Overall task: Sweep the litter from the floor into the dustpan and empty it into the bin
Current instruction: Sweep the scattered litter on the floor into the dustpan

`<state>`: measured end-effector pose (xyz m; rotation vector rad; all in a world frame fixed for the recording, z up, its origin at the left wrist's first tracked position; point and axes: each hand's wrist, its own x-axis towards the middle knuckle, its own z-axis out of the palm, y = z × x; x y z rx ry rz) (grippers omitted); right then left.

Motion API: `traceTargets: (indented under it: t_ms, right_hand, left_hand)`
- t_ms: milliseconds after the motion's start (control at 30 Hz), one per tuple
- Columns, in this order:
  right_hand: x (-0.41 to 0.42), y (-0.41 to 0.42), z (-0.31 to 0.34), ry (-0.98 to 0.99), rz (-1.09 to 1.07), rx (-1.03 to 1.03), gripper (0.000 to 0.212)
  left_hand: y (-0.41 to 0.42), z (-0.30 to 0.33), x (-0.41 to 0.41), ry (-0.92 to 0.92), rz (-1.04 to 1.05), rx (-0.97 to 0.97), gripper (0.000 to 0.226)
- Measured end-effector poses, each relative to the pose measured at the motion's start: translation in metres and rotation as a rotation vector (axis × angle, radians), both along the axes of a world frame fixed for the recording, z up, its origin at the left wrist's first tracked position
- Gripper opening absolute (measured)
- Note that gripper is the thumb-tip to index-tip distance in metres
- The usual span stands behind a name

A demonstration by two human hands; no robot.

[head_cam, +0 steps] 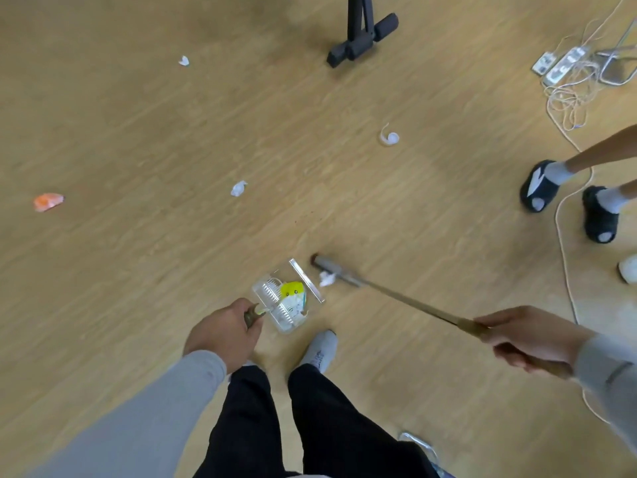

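My left hand [225, 331] grips the handle of a clear plastic dustpan [267, 291] resting on the wooden floor; yellow and white litter lies inside it. My right hand [524, 336] holds the long wooden handle of a broom [396, 293], whose grey head [332, 269] sits just right of the dustpan's lip. A white crumpled paper [326, 279] lies between the broom head and the lip. More litter is scattered farther out: a white scrap [238, 188], a curled white strip [389, 136], a small white piece [184, 61] and an orange wrapper [48, 201]. No bin is visible.
My own legs and grey shoe [320, 351] stand just behind the dustpan. Another person's feet in black slippers [539, 186] stand at the right. White cables [565, 105] and power strips [560, 63] lie at the far right. A black stand base [362, 39] is at the top.
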<state>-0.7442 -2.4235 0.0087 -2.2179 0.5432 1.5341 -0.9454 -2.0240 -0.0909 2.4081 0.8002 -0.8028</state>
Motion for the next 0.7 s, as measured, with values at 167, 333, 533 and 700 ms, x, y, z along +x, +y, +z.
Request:
traceTargets:
  t_ms: [167,333,533,700]
  right_hand:
    - [-0.005,-0.006,0.021,0.054,0.057,0.035,0.032]
    - [-0.016,0.029,0.004,-0.065,0.11,0.051,0.032]
    - [-0.009,0.062,0.009,-0.104,0.079,0.078,0.022]
    - [0.005,0.11,0.005,-0.139,0.105,0.136,0.017]
  left_hand:
    - [0.007,0.0,0.001,-0.002,0.008,-0.001,0.022]
    - [0.005,0.002,-0.005,-0.033,0.007,0.004,0.024]
    - [0.019,0.02,-0.019,-0.045,0.075,-0.002,0.024]
    - [0.05,0.042,-0.022,-0.102,0.241,0.0,0.028]
